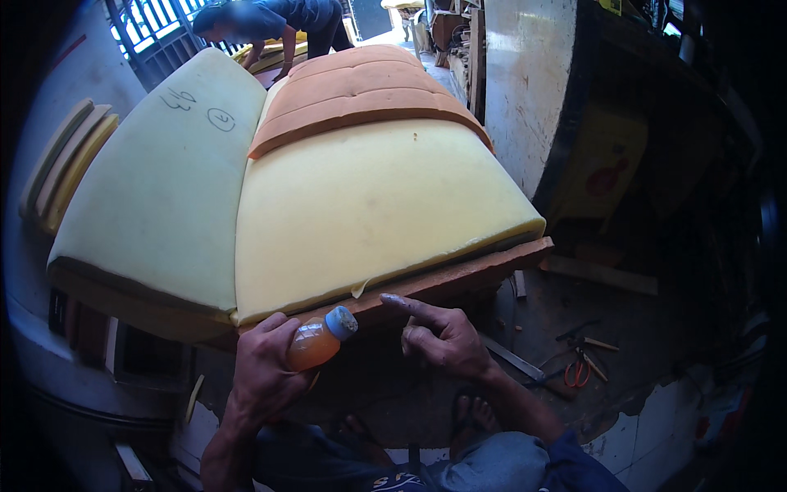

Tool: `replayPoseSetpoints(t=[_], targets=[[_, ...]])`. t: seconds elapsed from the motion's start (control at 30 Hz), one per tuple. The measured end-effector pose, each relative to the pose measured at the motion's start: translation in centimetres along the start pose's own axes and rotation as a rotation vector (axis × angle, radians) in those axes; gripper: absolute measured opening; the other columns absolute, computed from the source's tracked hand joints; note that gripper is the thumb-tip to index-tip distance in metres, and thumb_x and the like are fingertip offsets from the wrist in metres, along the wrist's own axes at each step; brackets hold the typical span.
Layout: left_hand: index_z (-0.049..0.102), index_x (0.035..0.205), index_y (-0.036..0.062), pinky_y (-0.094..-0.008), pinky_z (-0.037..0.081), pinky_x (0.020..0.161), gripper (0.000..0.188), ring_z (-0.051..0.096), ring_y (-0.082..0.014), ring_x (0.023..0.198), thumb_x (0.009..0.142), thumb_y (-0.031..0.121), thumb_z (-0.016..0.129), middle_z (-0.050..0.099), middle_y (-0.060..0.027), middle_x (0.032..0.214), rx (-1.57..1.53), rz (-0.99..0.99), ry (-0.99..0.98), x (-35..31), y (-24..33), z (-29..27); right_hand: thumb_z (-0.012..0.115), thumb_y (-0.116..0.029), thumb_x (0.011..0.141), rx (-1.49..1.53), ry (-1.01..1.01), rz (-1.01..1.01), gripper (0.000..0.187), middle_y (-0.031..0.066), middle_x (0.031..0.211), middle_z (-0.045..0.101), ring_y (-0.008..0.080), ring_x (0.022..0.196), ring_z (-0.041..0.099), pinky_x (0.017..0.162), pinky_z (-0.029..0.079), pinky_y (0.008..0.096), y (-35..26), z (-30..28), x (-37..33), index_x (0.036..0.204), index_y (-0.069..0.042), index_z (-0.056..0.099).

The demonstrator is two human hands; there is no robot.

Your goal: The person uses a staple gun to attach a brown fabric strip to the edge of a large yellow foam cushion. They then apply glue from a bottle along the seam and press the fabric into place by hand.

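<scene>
My left hand (266,357) is wrapped round a clear plastic bottle (313,344) of orange liquid. The bottle leans to the right, and its blue cap (342,323) has pale residue on top. To the right of the cap, my right hand (447,338) stretches out its index finger, whose tip looks smeared whitish. Its other fingers are partly curled, with nothing visible in them. Beyond both hands lies a thick yellow foam slab (369,205) on a brown base (459,279). A small foam flap hangs at the slab's near edge, just beyond the bottle cap.
A pale green foam slab (164,197) adjoins on the left, and an orange foam piece (361,90) overlaps the far end. Red-handled scissors (577,373) and other tools lie on the floor at right. Behind the foam, another person (279,20) bends over.
</scene>
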State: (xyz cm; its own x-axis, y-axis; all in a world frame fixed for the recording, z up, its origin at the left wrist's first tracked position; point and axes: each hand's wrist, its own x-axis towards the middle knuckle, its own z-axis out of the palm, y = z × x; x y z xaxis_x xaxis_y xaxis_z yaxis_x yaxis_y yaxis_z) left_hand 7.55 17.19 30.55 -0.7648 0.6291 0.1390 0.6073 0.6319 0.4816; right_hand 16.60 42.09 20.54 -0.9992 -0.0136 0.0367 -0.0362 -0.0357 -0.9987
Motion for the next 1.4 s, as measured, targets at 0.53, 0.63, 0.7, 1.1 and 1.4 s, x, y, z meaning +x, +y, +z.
replayPoseSetpoints(t=[0.53,0.63,0.7,1.1,1.4], targets=[[0.067,0.096,0.0051,-0.0494,0.057,0.076,0.028,0.070,-0.0410,0.086,0.071,0.013,0.078,0.067,-0.0153,0.092,0.185,-0.148,-0.036,-2.6,-1.4,-2.0,0.051,0.006,0.091,0.209,-0.248,0.012,0.072,0.0074,0.110,0.062,0.0111,0.098,0.065,0.088,0.057,0.0279,-1.6,5.8,1.6,0.161,-0.012,0.044],[0.063,0.097,0.0074,-0.0562,0.057,0.080,0.027,0.071,-0.0432,0.089,0.074,0.015,0.076,0.067,-0.0154,0.098,0.312,-0.343,-0.096,-4.4,-2.9,-2.9,0.052,0.008,0.088,-0.012,-0.478,-0.179,0.066,0.0100,0.108,0.063,0.0156,0.097,0.068,0.089,0.057,0.0285,-2.7,7.3,2.1,0.152,-0.010,0.057],[0.063,0.096,0.0066,-0.0556,0.057,0.080,0.025,0.071,-0.0432,0.089,0.075,0.013,0.075,0.067,-0.0161,0.098,0.366,-0.476,-0.067,-5.7,-4.5,-4.1,0.053,0.008,0.088,-0.091,-0.752,-0.299,0.059,0.0119,0.109,0.063,0.0208,0.102,0.069,0.089,0.057,0.0331,-4.2,9.0,2.2,0.143,-0.010,0.065],[0.063,0.083,0.0034,-0.0439,0.050,0.064,0.030,0.065,-0.0336,0.069,0.072,0.014,0.088,0.058,-0.0129,0.077,-0.095,-0.635,0.425,-16.9,-5.2,1.4,0.057,0.003,0.084,-1.113,-1.098,-0.780,0.048,0.0110,0.111,0.064,0.0306,0.110,0.064,0.088,0.057,0.0440,-5.0,16.0,25.6,0.123,-0.018,0.076],[0.063,0.083,0.0019,-0.0439,0.051,0.066,0.030,0.065,-0.0337,0.071,0.073,0.015,0.088,0.058,-0.0138,0.078,-0.301,-0.721,0.269,-18.8,-4.5,4.4,0.063,0.004,0.083,-1.143,-1.325,-0.904,0.037,0.0076,0.102,0.062,0.0266,0.104,0.063,0.084,0.058,0.0402,-5.2,16.3,27.6,0.108,-0.016,0.081]])
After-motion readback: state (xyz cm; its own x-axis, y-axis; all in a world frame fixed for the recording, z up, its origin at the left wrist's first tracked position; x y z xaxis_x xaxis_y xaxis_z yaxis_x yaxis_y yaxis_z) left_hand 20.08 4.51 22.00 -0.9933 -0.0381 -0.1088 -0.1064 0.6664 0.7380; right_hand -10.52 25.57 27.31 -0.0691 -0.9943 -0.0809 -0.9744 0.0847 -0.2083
